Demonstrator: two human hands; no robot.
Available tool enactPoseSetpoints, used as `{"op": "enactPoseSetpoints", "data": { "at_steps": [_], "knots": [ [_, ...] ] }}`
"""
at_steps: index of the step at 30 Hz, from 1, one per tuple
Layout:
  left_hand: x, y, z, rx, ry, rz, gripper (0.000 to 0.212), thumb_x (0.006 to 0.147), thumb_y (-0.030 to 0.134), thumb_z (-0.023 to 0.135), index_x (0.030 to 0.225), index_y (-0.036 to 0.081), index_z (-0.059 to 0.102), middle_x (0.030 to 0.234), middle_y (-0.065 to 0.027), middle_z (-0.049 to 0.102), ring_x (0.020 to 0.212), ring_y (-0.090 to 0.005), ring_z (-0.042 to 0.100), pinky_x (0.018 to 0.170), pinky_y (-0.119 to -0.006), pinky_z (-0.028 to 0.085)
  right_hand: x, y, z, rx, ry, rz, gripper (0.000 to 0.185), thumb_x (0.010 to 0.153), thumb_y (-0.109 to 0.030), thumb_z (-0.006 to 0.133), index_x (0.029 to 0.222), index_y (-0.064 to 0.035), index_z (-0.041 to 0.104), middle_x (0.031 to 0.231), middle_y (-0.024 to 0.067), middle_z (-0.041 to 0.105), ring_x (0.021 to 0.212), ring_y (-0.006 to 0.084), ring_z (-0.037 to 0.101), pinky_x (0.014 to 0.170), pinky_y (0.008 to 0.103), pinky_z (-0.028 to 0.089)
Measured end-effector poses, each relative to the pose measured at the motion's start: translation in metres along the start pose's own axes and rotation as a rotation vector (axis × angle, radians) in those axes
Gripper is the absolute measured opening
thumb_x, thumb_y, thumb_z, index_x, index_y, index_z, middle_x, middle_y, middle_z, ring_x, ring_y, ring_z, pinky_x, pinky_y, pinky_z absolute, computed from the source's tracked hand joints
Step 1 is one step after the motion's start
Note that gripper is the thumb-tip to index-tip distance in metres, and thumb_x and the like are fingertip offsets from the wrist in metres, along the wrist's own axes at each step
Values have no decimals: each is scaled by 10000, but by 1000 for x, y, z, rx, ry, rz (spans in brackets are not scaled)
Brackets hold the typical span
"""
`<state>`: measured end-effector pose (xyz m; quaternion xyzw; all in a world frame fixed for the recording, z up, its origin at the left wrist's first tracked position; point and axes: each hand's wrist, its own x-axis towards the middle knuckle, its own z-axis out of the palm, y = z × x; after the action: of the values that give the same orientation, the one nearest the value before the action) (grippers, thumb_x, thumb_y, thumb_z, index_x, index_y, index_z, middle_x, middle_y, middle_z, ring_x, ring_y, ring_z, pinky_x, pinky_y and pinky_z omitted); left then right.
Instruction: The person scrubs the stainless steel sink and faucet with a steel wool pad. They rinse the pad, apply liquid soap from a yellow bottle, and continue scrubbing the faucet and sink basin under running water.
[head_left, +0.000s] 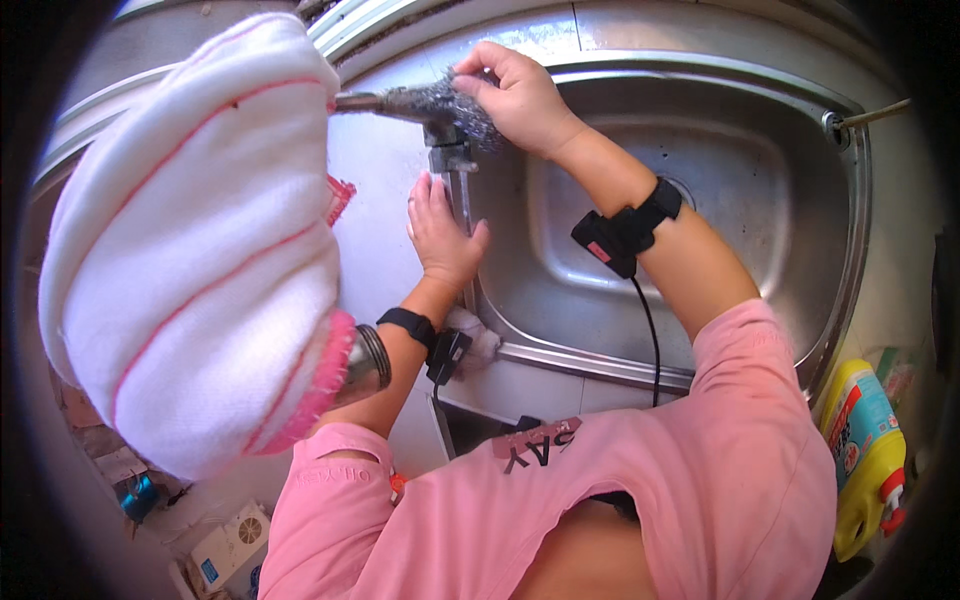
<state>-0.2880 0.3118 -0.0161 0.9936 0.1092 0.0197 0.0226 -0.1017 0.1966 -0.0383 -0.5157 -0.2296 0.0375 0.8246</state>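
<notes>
My right hand (517, 97) pinches a steel wool scourer (472, 112), pressed against the end of a metal faucet (412, 103) at the sink's left rim. Just below, my left hand (448, 236) lies with its fingers slightly spread on the sink's left edge, beside the faucet's lower part (452, 159). The stainless steel sink basin (600, 292) extends to the right, beneath my right forearm. Part of the faucet is hidden by the scourer and by a white cloth.
A large white cloth with pink stripes (217, 247) hangs close on the left, over a metal pipe end (365, 367). A crumpled rag (474, 337) lies at the sink's lower left corner. A yellow bottle (862, 457) stands at lower right; a thin stick (877, 112) sits at the upper right rim.
</notes>
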Motion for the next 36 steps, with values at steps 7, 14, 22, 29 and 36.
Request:
{"op": "enactPoseSetpoints", "data": {
  "at_steps": [7, 14, 22, 29, 36],
  "knots": [
    [2, 3, 1, -4, 1, -12, 830, 618, 225, 734, 1302, -21, 335, 1375, -236, 329, 1263, -408, 310, 1065, -463, 245, -4, -17, 7, -413, -113, 107, 59, 809, -11, 593, 865, -4, 579, 785, 134, 546, 732, 261, 558, 675, 323, 455],
    [1, -1, 2, -10, -14, 7, 826, 615, 245, 723, 1300, -19, 342, 1403, -225, 302, 1283, -411, 290, 1046, -498, 250, 1, -23, 13, -367, 10, -104, 42, 803, -32, 562, 804, 2, 538, 772, 158, 516, 737, 342, 524, 682, 364, 445],
    [2, 2, -1, -25, -13, 21, 811, 614, 218, 722, 1284, -30, 337, 1362, -254, 326, 1241, -424, 322, 1043, -480, 264, 22, -18, 18, -97, -100, -357, 60, 792, -83, 599, 781, -25, 605, 767, 159, 578, 740, 338, 577, 669, 371, 470],
    [3, 0, 1, -27, -38, 7, 805, 616, 224, 719, 1282, -15, 334, 1398, -245, 297, 1272, -422, 293, 1036, -500, 260, 55, -18, 16, -108, -282, -220, 171, 829, -115, 595, 945, -27, 683, 827, 141, 669, 753, 200, 623, 741, 293, 488],
    [4, 2, -1, -38, -29, 11, 802, 612, 216, 721, 1274, -13, 330, 1398, -246, 295, 1281, -425, 282, 1043, -499, 251, 74, -4, 14, -245, -430, 274, 195, 859, -147, 597, 959, -8, 691, 822, 99, 683, 754, 148, 604, 723, 303, 492]
  ]
}}
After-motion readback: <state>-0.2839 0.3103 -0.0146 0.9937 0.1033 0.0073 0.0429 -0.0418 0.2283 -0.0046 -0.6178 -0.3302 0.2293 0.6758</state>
